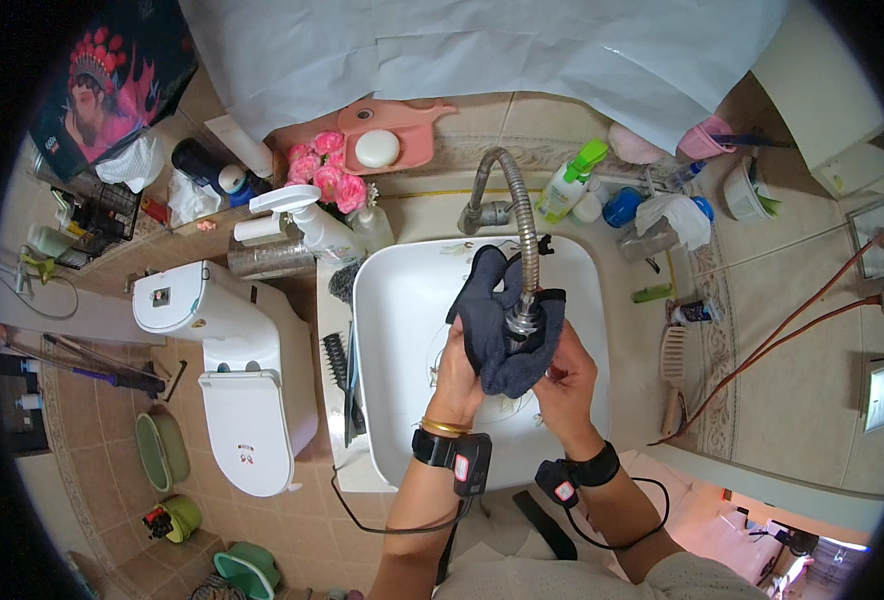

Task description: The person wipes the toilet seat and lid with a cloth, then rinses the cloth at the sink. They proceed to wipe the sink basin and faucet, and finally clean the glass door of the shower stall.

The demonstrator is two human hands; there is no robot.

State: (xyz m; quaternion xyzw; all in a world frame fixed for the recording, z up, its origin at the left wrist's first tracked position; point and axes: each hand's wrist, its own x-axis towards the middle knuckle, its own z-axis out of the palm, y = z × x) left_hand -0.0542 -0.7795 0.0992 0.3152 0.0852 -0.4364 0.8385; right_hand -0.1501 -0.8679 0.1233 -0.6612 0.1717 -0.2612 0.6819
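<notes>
A dark grey cloth [498,330] with black edging is bunched under the flexible metal faucet [526,255], over the white ceramic basin [382,300]. My left hand [457,379] grips the cloth's left side, its fingers partly hidden behind the fabric. At the right side, my right hand [571,382] holds the cloth's lower edge, fingers curled in. The faucet's nozzle sits within the folds of the cloth; whether water runs is hard to tell. Both wrists carry black strapped devices with cables.
Left of the basin lie a black hairbrush [337,360] and a white spray bottle [325,229]. Behind it are a pink soap dish [412,146] with white soap and a green-topped pump bottle [565,187]. A wooden brush [673,356] lies right. A toilet [250,427] stands further left.
</notes>
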